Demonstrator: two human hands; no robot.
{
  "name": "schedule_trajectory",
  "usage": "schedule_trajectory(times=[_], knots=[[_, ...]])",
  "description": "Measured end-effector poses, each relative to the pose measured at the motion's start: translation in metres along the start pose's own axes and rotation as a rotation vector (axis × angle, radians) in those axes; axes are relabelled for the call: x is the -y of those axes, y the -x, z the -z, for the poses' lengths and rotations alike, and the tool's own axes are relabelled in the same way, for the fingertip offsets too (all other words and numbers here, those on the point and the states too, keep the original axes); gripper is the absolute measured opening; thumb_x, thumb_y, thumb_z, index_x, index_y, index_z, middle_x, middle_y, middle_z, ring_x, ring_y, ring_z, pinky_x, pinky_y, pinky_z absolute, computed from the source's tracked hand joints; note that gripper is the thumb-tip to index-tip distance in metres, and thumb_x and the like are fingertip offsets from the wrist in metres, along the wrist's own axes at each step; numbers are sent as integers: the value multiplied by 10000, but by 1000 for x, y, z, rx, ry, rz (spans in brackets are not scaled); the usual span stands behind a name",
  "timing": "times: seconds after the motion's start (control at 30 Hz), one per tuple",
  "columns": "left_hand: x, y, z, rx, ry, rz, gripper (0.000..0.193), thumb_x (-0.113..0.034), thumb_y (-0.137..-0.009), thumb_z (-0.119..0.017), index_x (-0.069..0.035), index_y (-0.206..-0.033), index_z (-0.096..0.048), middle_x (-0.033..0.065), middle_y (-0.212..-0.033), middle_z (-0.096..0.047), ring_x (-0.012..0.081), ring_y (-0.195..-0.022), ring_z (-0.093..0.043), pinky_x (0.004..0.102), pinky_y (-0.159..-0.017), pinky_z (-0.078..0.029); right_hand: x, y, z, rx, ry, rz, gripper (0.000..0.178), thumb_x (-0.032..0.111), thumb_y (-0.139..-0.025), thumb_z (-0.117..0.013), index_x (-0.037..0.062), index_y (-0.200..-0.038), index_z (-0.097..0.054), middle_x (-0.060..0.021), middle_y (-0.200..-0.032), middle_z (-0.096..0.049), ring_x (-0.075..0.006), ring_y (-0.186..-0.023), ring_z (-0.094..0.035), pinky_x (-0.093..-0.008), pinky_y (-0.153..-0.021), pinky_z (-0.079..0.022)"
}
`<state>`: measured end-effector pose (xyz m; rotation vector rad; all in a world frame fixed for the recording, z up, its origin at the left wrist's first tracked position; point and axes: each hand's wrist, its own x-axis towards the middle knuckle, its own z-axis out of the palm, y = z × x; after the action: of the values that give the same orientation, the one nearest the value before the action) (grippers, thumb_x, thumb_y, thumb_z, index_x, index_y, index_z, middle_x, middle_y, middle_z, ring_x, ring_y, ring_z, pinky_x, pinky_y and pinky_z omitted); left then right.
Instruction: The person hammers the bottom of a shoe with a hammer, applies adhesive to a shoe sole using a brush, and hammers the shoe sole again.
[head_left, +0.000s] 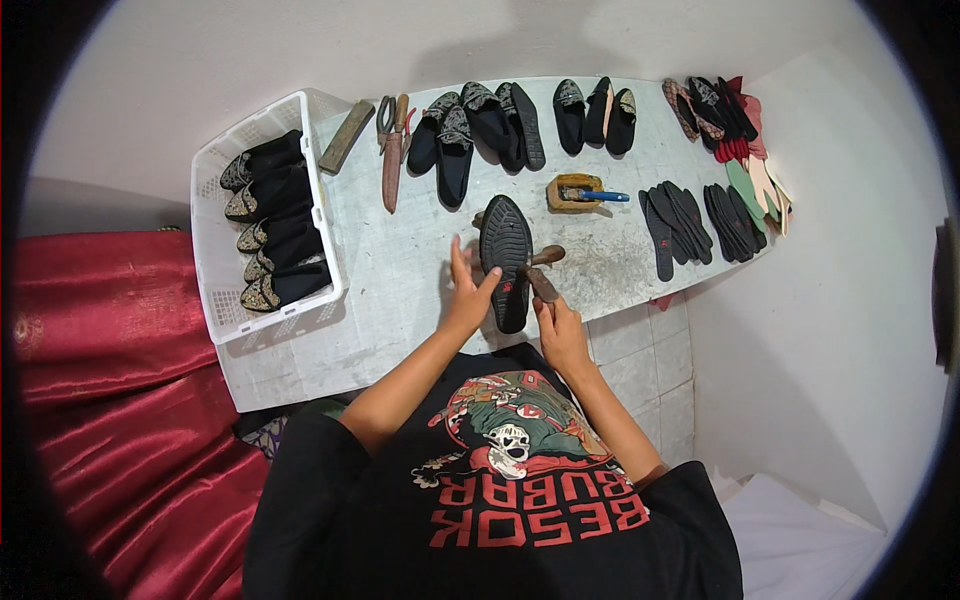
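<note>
A black shoe sole with a ridged tread faces up near the table's front edge, toe end away from me. Brown wooden pieces stick out from beneath or beside it. My left hand is at the sole's left side, fingers spread and thumb tip against or very near its edge. On the right, my right hand is closed around a brown tool that looks like a short wooden handle. It meets the sole's right edge; its far end cannot be made out.
A white plastic basket of black shoes stands left. Along the back lie a wooden block, scissors and knife-like tools, and black slip-ons. A wooden box holds a blue-handled tool. Black soles lie right.
</note>
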<state>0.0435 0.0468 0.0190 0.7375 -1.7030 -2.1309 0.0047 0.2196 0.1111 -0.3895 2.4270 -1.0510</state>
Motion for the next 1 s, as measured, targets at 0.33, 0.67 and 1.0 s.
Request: schedule_trajectory(times=[0.33,0.67,1.0], knots=[[44,16,11,330,-28,321,413,-228,-998,-687,13,-1310,-567,71,-1164,-671,138,-1040,-614,315,-933,-498,5,1,1,-26,-41,63,289,231,-1048,-527,-53,-1020,-576,-272,-809,-680,-480,-779,-679,-501,-668,-497],[33,15,10,372,-7,299,237,-192,-1003,-675,-1,-1142,-696,28,-1010,-718,116,-898,-631,320,-827,-519,12,-2,6,-17,4,5,412,362,-1066,-533,-40,-992,-580,-256,-719,-629,-448,-661,-622,-488,-623,-452],[30,17,8,368,-19,324,255,-197,-992,-684,14,-1135,-699,45,-1027,-725,133,-908,-646,325,-843,-523,3,-17,2,-94,-95,63,433,373,-1095,-483,-40,-1054,-604,-204,-652,-554,-317,-562,-523,-453,-582,-407]])
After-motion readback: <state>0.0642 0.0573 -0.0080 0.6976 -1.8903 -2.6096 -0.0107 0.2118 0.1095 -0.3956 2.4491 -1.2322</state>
